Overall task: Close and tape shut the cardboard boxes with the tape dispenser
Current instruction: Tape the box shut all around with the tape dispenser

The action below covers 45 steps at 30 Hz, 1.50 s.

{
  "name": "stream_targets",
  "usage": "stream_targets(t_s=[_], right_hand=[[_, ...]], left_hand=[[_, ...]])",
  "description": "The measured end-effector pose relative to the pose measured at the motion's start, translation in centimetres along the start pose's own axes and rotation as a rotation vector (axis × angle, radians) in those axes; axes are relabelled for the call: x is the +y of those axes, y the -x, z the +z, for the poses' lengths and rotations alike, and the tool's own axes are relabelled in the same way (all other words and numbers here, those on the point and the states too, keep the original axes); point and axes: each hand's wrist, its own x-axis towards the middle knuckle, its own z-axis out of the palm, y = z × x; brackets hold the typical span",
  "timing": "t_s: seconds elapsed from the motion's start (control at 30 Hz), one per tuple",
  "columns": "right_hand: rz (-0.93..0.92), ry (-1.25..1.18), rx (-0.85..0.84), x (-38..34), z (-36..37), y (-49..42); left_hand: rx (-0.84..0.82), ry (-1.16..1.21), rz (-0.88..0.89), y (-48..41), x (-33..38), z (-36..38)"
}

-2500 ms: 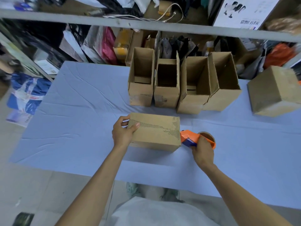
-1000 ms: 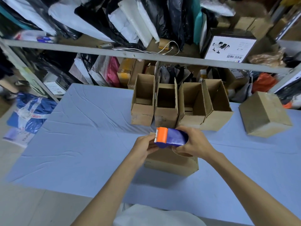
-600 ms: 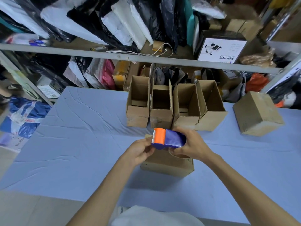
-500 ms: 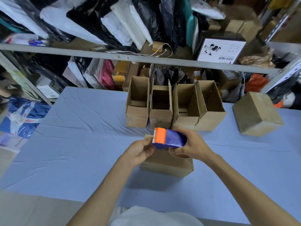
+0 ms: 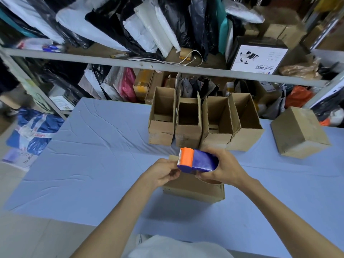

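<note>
A blue and orange tape dispenser hangs above a closed cardboard box near the table's front. My right hand grips the dispenser's blue body from the right. My left hand pinches at its orange toothed end, fingers curled under the blade; the tape end itself is too small to make out. Behind stand several open boxes in a row, flaps up. A closed box sits at the right.
The table wears a light blue cloth. A metal shelf rail crosses behind the boxes, with bags, parcels and a printed carton stacked on and under it. A blue bag lies on the floor at the left.
Since 2.5 s ago the dispenser has been lifted from the table beside the box to above it, and my left hand left the box for the dispenser's orange end. Little has moved in the last second.
</note>
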Motion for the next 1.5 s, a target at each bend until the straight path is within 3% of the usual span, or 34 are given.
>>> stream_targets(t_s=[0.47, 1.2, 1.37, 1.5], right_hand=[[-0.039, 0.134, -0.021, -2.6, -1.4, 2.0], [0.044, 0.308, -0.04, -3.8, -1.8, 5.8], [0.046, 0.289, -0.032, -3.7, -1.9, 6.3], [0.016, 0.195, 0.11, -4.4, -3.0, 4.8]], left_hand=[[0.174, -0.403, 0.186, 1.5, 1.0, -0.2], [0.405, -0.481, 0.333, 2.8, -0.6, -3.0], [0.384, -0.5, 0.384, 3.4, -0.9, -2.9], [0.347, -0.408, 0.467, 4.2, 1.3, -3.0]])
